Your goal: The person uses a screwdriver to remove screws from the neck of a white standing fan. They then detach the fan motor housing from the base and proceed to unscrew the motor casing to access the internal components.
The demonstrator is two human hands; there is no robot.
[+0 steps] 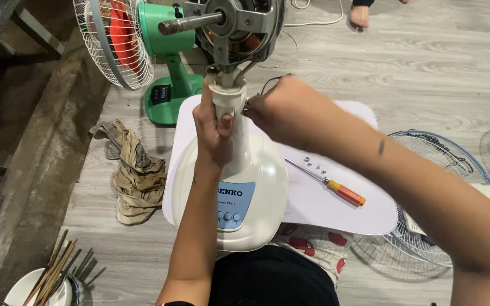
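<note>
Item: white fan stand (250,187), upright on the white board (324,209) on the floor, rigid and top-heavy under its bare motor (236,28); our left hand (214,127) grips the neck, right hand (282,107) fingers pinch a wire beside it.

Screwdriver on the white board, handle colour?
Orange with a yellow collar, on the slim metal-shafted screwdriver; head view shows it best.
</note>
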